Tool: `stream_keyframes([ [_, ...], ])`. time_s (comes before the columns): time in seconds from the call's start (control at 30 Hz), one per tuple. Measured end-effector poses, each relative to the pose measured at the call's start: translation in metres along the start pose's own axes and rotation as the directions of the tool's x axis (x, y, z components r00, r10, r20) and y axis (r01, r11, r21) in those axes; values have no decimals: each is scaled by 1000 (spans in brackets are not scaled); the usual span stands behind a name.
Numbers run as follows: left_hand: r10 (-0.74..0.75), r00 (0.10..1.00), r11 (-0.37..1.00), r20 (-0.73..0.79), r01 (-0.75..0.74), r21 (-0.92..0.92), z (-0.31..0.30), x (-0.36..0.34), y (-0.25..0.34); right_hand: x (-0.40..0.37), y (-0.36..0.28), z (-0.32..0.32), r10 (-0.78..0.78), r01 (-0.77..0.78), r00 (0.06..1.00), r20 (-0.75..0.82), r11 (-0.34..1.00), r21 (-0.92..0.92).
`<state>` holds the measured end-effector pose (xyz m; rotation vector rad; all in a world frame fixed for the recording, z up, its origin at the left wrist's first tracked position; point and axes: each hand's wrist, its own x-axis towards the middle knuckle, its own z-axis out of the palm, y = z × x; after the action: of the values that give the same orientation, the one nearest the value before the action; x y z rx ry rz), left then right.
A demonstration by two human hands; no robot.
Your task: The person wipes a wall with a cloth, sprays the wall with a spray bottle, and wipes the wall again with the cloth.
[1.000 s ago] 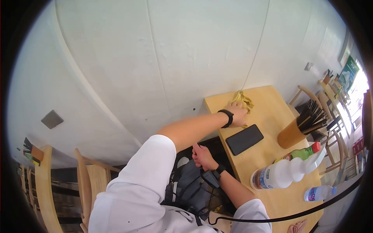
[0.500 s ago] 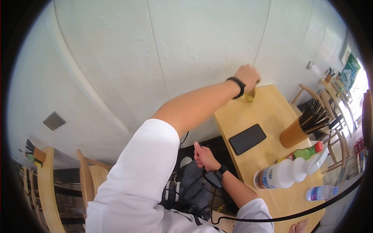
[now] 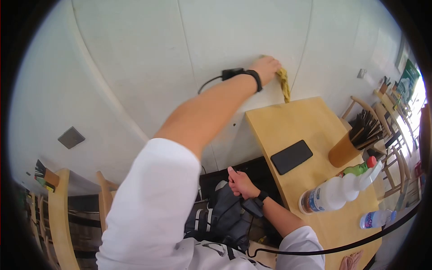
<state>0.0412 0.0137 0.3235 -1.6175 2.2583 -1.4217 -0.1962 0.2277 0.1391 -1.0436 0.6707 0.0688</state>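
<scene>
My left hand (image 3: 266, 66) is raised against the white wall (image 3: 216, 40) and grips a crumpled yellow cloth (image 3: 283, 84), which hangs down from it just above the far corner of the wooden table (image 3: 297, 123). A black band with a cable sits on that wrist. My right hand (image 3: 240, 182) is down low beside the table's near edge, fingers curled into a loose fist with the thumb up, over a dark grey bag (image 3: 220, 216). It holds nothing that I can see.
On the table lie a black phone (image 3: 291, 156), a brown holder of dark chopsticks (image 3: 344, 150), a white bottle on its side (image 3: 328, 195), a green bottle (image 3: 360, 168) and a small water bottle (image 3: 373, 219). Wooden chairs (image 3: 58, 216) stand at the left.
My left hand lifted the yellow cloth off the table's far corner and moved it up onto the wall. My right hand stayed by the bag.
</scene>
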Motion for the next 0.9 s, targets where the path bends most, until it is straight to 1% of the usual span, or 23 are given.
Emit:
stream_keyframes([
  [0.03, 49, 998, 997, 46, -52, 58, -22, -19, -11, -4, 1, 0, -2, 3, 1000, 22, 1000, -9],
  [0.1, 153, 975, 984, 163, -165, 65, -72, -61, -34, -6, 6, -1, -6, 7, 999, 39, 1000, -6],
  [0.17, 201, 954, 976, 224, -213, 32, -113, -111, -57, -9, 6, 1, -1, 3, 998, 66, 1000, -22],
  [0.23, 201, 959, 979, 200, -204, -4, -138, -168, -80, -11, 9, 3, 7, -7, 997, 77, 1000, -7],
  [0.33, 155, 956, 987, 251, -160, -3, -184, -233, -99, -11, 13, 4, 32, -32, 995, 98, 999, -6],
  [0.4, 58, 862, 983, 503, -136, 121, -219, -260, -110, -12, 14, 4, 54, -52, 995, 88, 999, -15],
  [0.43, 45, 859, 983, 510, -129, 130, -235, -271, -116, -13, 14, 5, 49, -46, 996, 78, 998, -30],
  [0.5, -170, 822, 955, 544, 2, 296, -264, -287, -127, -10, 16, 4, 50, -48, 995, 89, 998, -32],
  [0.53, -179, 816, 951, 550, 1, 308, -274, -290, -131, -7, 16, 4, 47, -45, 995, 88, 999, -22],
  [0.6, -290, 869, 886, 400, 86, 455, -295, -294, -138, -8, 12, 5, 41, -38, 992, 116, 999, -32],
  [0.63, -300, 865, 880, 402, 88, 467, -302, -292, -141, -7, 12, 5, 39, -36, 993, 111, 999, -33],
  [0.67, -448, 797, 825, 405, 195, 530, -308, -282, -142, -6, 11, 4, 37, -34, 994, 103, 999, -33],
  [0.7, -583, 710, 753, 395, 290, 590, -309, -275, -143, -7, 10, 3, 32, -28, 993, 110, 999, -36],
  [0.73, -587, 706, 750, 396, 289, 595, -309, -272, -149, -6, 9, 2, 34, -29, 993, 116, 999, -39],
  [0.77, -617, 764, 712, 190, 439, 549, -305, -269, -158, -7, 7, 2, 40, -37, 993, 110, 999, -32],
  [0.8, -636, 771, 675, -25, 572, 466, -301, -263, -165, -8, 7, 2, 49, -46, 994, 102, 999, -24],
  [0.83, -734, 673, 602, -91, 706, 374, -294, -255, -173, -9, 7, 2, 53, -51, 993, 104, 998, -23],
  [0.87, -733, 674, 603, -87, 704, 375, -285, -243, -175, -8, 6, 2, 44, -41, 994, 98, 999, -24],
  [0.9, -733, 613, 553, -294, 789, 266, -273, -229, -174, -8, 5, 2, 36, -34, 995, 91, 999, -27],
])
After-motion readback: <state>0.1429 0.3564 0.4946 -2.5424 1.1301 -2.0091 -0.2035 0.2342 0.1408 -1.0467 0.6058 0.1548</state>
